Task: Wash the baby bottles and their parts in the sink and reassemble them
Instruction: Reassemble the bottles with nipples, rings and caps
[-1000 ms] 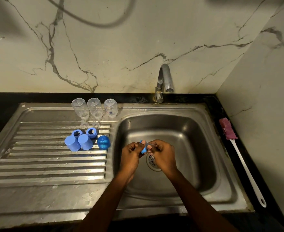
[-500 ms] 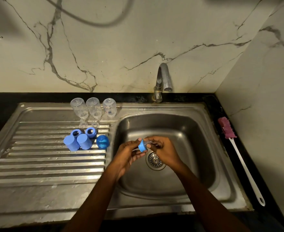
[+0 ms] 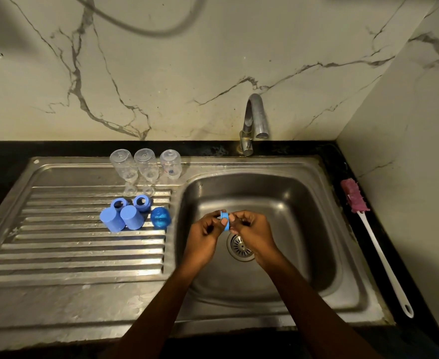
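Both hands meet just above the drain point(image 3: 240, 246), over the basin. The left hand point(image 3: 205, 234) pinches the blue ring point(image 3: 225, 221) w/ thumb and curled fingers, and the right hand point(image 3: 252, 229) has curled fingertips pressed on the ring's other face, so it looks gripped from both sides. Handling, as a guess: the ring is light, stiff plastic, prob. wet and a bit slick. Best held by the outer rim, thumb opposite fingers, w/ the centre hole kept free; a drop would land near the drain, no breakage risk. Well left of the drain and further back, on the ribbed surface point(image 3: 83, 255), sit two more rings point(image 3: 119, 203), two solid blue caps point(image 3: 112, 219), one see-through blue dome point(image 3: 160, 216), two small clear teats point(image 3: 129, 189) and three clear bottles point(image 3: 145, 163) standing mouth down. Bottles are likely thin, light and tippy, so take them round the body; teats look soft and floppy. Hard to tell: whether a clear teat sits inside the held ring, since the right fingers cover that side and clear on steel barely shows. Threads and the ring's inner face are hidden. Can't see any water from the tap point(image 3: 254, 117), back of the drain. A brush point(image 3: 368, 229) lies well right of the drain.
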